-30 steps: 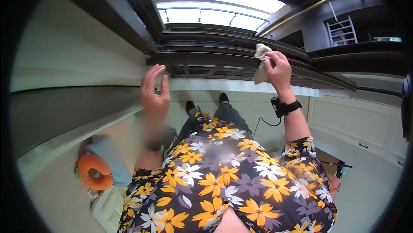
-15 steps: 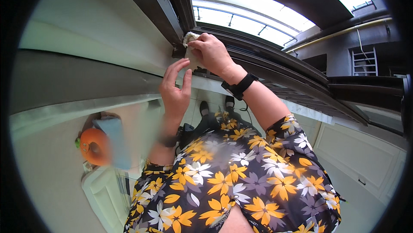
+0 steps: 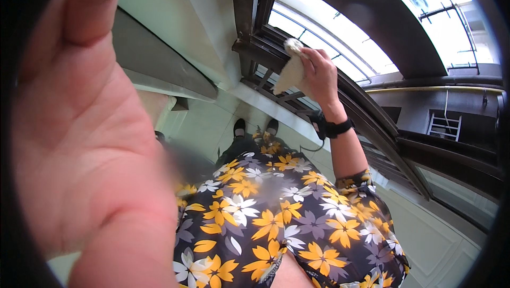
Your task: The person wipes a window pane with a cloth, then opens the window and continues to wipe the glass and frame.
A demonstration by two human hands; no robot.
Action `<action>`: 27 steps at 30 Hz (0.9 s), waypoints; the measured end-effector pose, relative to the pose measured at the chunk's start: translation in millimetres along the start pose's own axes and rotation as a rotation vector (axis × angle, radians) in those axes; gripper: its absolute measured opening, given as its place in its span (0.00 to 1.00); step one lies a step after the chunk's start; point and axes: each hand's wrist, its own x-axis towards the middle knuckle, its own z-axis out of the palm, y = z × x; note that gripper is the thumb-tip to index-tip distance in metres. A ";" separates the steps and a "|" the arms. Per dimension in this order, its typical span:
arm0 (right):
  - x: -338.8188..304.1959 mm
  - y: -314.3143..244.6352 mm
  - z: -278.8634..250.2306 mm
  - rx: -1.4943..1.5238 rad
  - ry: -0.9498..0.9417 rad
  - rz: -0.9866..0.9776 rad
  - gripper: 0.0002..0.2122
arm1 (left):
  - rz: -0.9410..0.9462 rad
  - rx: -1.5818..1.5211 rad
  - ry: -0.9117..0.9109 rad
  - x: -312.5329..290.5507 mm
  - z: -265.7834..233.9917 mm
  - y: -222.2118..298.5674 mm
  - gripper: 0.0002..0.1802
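Note:
My right hand (image 3: pixel 322 79) grips a cream-coloured cloth (image 3: pixel 290 75), bunched at its top with a loose flap hanging below. Hand and cloth are at the dark window frame (image 3: pixel 260 46), a little right of its corner; whether the cloth touches the frame I cannot tell. Close to the camera, my left hand (image 3: pixel 95 144) fills the left side of the view. Its palm shows, the fingers reach up past the edge of the picture, and nothing is seen in it.
Beyond the window are a pale-lit opening with railings, a yellow pipe (image 3: pixel 435 89) and a white ladder-like rack (image 3: pixel 444 126). A pale wall and a grey panel (image 3: pixel 159 54) stand at the left. White cabinet doors (image 3: pixel 425 235) are at the lower right, pale floor tiles (image 3: pixel 204 120) below.
My left hand has risen from beside the window corner to right before the camera. My right hand has moved right with the cloth, away from the frame's corner. The view has shifted.

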 end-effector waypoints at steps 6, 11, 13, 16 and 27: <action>33.6 -9.7 49.9 -0.082 -0.146 -0.206 0.11 | 0.002 0.031 0.008 -0.2 -4.4 2.7 0.40; 24.9 -1.9 47.0 -0.156 -0.212 -0.160 0.13 | 0.011 0.071 0.020 -0.8 -9.8 5.6 0.40; 12.6 8.9 33.7 -0.179 -0.181 -0.140 0.12 | 0.010 0.065 0.026 -3.6 -10.8 0.4 0.41; -12.7 19.8 5.1 -0.212 -0.119 -0.086 0.10 | 0.005 0.049 0.030 -4.0 -10.7 -7.0 0.41; -15.7 3.1 2.8 -0.157 -0.105 -0.079 0.10 | 0.012 0.023 0.017 2.9 -10.3 -14.2 0.43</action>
